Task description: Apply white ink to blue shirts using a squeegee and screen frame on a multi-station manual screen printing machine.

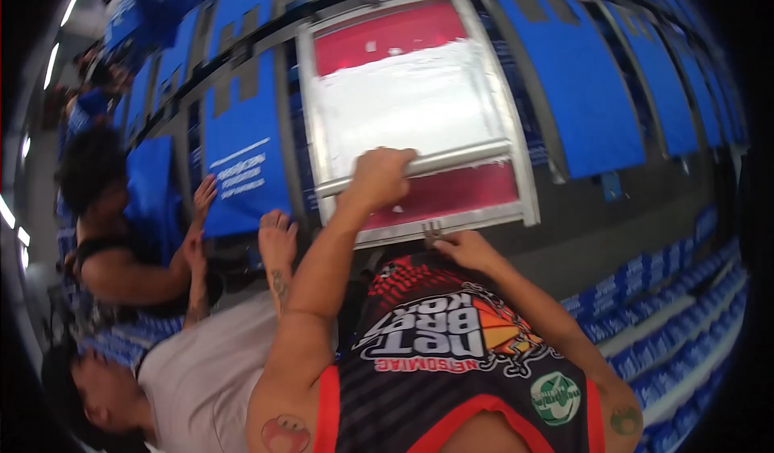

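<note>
A silk-screen frame [310, 90] with silvery rails lies in front of me over the work surface. White ink [395, 98] covers much of its mesh, with dark red bands at the far and near ends. Across the near part of the mesh lies a long metal-handled squeegee [468, 155], and my left hand [382, 179] is closed around it left of its middle. My right hand [472, 253] is at the frame's near edge, thumb and fingers closed on a small forked metal piece [433, 231]. Part of those fingers is hidden.
Flat blue fabric pieces [576, 90] with grey straps lie in a row on both sides, one printed in white [242, 162]. Close on my left are a person in a pale shirt [210, 364] and another in black [121, 267]. Blue items fill the racks [669, 324] at lower right.
</note>
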The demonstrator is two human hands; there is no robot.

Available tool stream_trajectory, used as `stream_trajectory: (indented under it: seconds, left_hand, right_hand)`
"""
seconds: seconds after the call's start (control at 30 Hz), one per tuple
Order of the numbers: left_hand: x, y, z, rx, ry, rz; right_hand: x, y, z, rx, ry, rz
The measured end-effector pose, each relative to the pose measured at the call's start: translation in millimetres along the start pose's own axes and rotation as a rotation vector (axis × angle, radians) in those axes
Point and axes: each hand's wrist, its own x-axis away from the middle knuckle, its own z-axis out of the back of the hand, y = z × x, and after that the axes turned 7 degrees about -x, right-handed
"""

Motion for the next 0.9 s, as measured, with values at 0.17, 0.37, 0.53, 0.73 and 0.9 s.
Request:
stream_trajectory:
  seconds: [0.17,0.37,0.53,0.73,0.9]
  left_hand:
    - [0,5,-19,-0.020,-0.129,0.078]
    - [3,-4,-15,-0.066,-0.107,0.102]
    - [66,-47,-8,-0.159,-0.060,0.376]
    - [66,-73,-74,-0.083,0.443,0.136]
    - [-77,-173,-28,-0.223,0.311,0.319]
  right_hand:
    - [36,-100,83,0.220,0.165,0.230]
    - [-41,-91,144,1.123,0.477,0.684]
    - [-46,-76,136,1.040,0.278,0.304]
    - [-51,-40,120,0.976,0.518,0.362]
    - [-212,-109,208,1.106,0.534,0.277]
